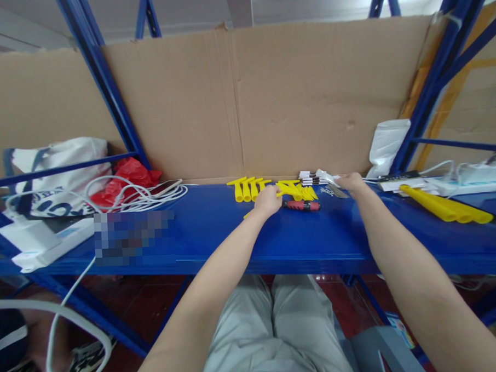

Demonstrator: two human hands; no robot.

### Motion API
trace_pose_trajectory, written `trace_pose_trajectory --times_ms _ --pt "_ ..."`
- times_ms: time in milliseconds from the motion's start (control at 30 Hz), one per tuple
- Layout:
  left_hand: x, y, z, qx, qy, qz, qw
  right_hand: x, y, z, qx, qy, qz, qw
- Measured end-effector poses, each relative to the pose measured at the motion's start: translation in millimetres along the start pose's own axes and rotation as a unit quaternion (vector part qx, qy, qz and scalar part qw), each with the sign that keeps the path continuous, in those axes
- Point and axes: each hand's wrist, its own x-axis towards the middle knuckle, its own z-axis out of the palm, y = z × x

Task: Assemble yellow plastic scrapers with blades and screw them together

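Both arms stretch forward over the blue worktop [217, 236], the left grip [269, 201] curled around a yellow piece [279, 194], the right grip [352, 182] beside metal pieces [336, 191], its hold unclear.

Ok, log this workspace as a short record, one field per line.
Surface: blue metal shelf
Left grip: at short yellow plastic-looking pieces; hold unclear
Right grip: beside small grey metallic-looking pieces; hold unclear
Between grips: red-and-black cylindrical handle
Left end: white fabric bag with dark lettering, crumpled red plastic bag, coiled white cable
Right end: long yellow cone-shaped pieces
Back: brown cardboard panel
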Motion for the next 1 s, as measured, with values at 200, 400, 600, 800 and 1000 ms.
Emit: trace_pose_trajectory --times_ms 200,400,600,800,1000 --pt "-0.9 0.8 -0.6 -0.026 0.005 -0.003 1.0 -29.5 -43.7 1.0 0.148 -0.156 -0.025 0.976" --pt "-1.9 1.5 -0.9 -0.034 0.006 0.006 0.999 -46.0 -61.1 17.5 0.161 -0.246 -0.102 0.95" --pt "-1.6 0.9 -1.1 -0.028 0.003 0.012 1.0 -56.2 -67.6 22.8 0.158 -0.286 -0.121 0.937" --pt "-2.3 1.6 -2.5 -0.024 -0.005 0.013 1.0 -57.0 -67.9 20.7 0.147 -0.289 -0.127 0.937" --pt "-1.5 1.6 -2.0 -0.023 -0.006 0.013 1.0 -60.5 -72.8 16.4 0.131 -0.293 -0.134 0.937"
